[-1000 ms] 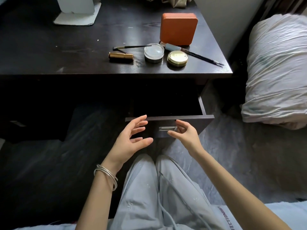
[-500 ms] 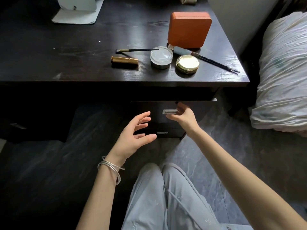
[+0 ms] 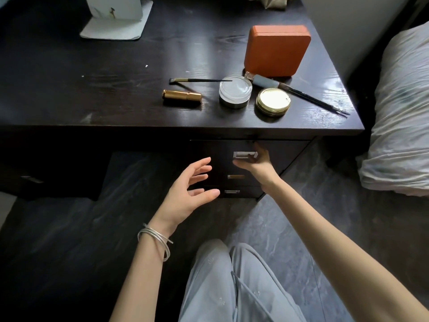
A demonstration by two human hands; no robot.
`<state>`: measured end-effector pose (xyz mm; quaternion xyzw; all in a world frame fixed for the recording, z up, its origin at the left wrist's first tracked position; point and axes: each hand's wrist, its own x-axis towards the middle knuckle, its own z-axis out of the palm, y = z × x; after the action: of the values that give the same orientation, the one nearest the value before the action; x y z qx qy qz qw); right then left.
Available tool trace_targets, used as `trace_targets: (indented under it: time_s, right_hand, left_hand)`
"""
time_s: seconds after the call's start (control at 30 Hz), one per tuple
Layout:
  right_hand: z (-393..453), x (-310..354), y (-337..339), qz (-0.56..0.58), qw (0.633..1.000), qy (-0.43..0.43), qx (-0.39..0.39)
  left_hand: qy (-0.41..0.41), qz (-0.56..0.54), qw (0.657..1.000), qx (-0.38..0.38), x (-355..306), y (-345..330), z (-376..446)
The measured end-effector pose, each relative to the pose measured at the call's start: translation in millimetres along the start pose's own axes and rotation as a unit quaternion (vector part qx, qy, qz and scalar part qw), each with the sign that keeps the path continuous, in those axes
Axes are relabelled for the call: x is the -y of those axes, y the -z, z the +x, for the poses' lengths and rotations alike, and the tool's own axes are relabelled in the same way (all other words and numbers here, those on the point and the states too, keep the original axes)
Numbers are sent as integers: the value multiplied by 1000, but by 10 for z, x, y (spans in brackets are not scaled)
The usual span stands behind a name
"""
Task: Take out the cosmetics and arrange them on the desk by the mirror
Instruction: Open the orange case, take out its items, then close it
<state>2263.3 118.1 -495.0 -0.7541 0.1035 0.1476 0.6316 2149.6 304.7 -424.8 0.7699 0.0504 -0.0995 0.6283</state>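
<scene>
Cosmetics: your gold lipstick tube [image 3: 181, 97] lies on the desk [image 3: 92, 94]; your right hand [image 3: 257, 163] partly hides the top drawer handle [image 3: 241, 155], grasp indeterminate; left hand [image 3: 188, 194] hangs released.

Right hand [image 3: 260, 162] touches the top drawer's handle [image 3: 243, 155]; left hand [image 3: 185, 194] hovers, fingers spread.

The dark wood-grain tabletop [image 3: 116, 94] carried a cluster of things near its right front corner. An orange case [image 3: 277, 49] lay farthest back. In front of it sat a clear-lidded round jar [image 3: 235, 91] and, just to its right, a gold round tin [image 3: 273, 101]. A gold lipstick tube [image 3: 182, 96] lay on its side to the left. A thin brush [image 3: 197, 80] rested its tip on the jar; a long dark brush [image 3: 301, 94] ran diagonally toward the corner. A white stand base [image 3: 116, 29] stood at the back left.
</scene>
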Motion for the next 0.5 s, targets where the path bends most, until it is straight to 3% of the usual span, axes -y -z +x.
trace_targets:
  time_s: [0.23, 0.5]
  right_hand:
    - [-302, 443, 118, -36, 999, -13, 5]
    - [-884, 1344, 287, 24, 998, -43, 25]
  left_hand:
    - [16, -19, 1000, 16, -538, 145, 144]
    - [17, -39, 999, 33, -1549, 519, 246]
